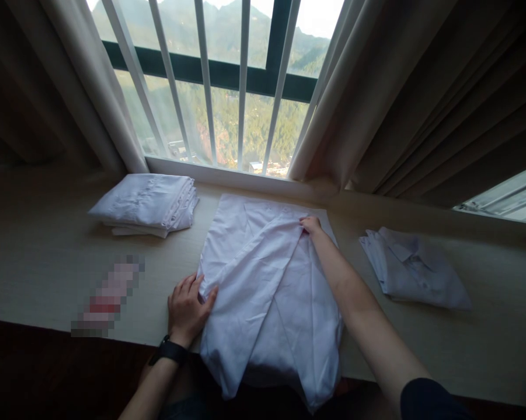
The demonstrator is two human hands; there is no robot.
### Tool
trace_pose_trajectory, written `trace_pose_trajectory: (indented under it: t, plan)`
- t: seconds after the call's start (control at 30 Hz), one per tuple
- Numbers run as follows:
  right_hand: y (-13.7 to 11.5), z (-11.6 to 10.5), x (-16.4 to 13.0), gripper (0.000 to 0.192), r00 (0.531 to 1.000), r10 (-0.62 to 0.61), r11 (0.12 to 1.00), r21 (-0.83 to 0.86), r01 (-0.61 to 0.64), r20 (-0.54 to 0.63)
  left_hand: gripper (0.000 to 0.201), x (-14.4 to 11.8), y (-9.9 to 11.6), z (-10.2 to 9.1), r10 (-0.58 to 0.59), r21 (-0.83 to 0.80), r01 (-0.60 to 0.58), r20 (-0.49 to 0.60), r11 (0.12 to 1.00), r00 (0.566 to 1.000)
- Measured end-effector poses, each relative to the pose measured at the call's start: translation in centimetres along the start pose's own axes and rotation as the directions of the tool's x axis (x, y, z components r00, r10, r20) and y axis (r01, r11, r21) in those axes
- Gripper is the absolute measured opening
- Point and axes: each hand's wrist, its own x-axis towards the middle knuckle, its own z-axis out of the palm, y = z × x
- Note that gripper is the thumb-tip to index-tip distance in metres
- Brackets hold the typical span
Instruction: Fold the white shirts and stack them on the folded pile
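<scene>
Shirt half folded on desk; left hand flat on edge at 9 o'clock, right hand pinching fold at 12. Bottom part hangs unfolded; folded pile waits at 10 o'clock.

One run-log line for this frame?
left hand: flat on white shirt left edge | right hand: pinching folded sleeve near collar | shirt spread on sill

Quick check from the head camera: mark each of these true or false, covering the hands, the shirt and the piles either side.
1. The left hand rests on the left edge of the white shirt. True.
2. The right hand lies flat on the bare ledge. False: it pinches a fold near the shirt's top.
3. A folded stack sits left of the shirt. True.
4. The folded shirt on the right touches the spread one. False: ledge shows between them.
5. The shirt's hem hangs over the near edge. True.
</scene>
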Motion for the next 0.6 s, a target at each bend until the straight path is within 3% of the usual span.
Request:
trace_pose_trajectory:
  t: [0.17,0.3,0.43,0.6]
  plan:
    - [-1.2,-0.6,-1.8,0.024,0.978,-0.209,0.968,-0.148,0.204,-0.016,0.047,-0.1,-0.1,0.1,0.006,-0.001,-0.006,0.0,1.0,1.0]
    - [0.3,-0.9,-5.7,0.017,0.926,-0.377,0.852,-0.385,0.356,0.022,0.045,-0.1,0.0,0.1,0.001,0.013,-0.001,-0.002,1.0,1.0]
    - [2.9,-3.1,-9.2,0.017,0.95,-0.289,0.813,-0.494,0.309,0.118,0.047,-0.2,-0.1,0.1,0.006,0.02,-0.006,0.007,1.0,1.0]
    - [3.9,-5.5,-10.7,0.019,0.947,-0.204,0.763,-0.566,0.312,0.248,0.047,-0.2,-0.1,0.0,0.013,0.035,-0.013,0.004,0.999,1.0]
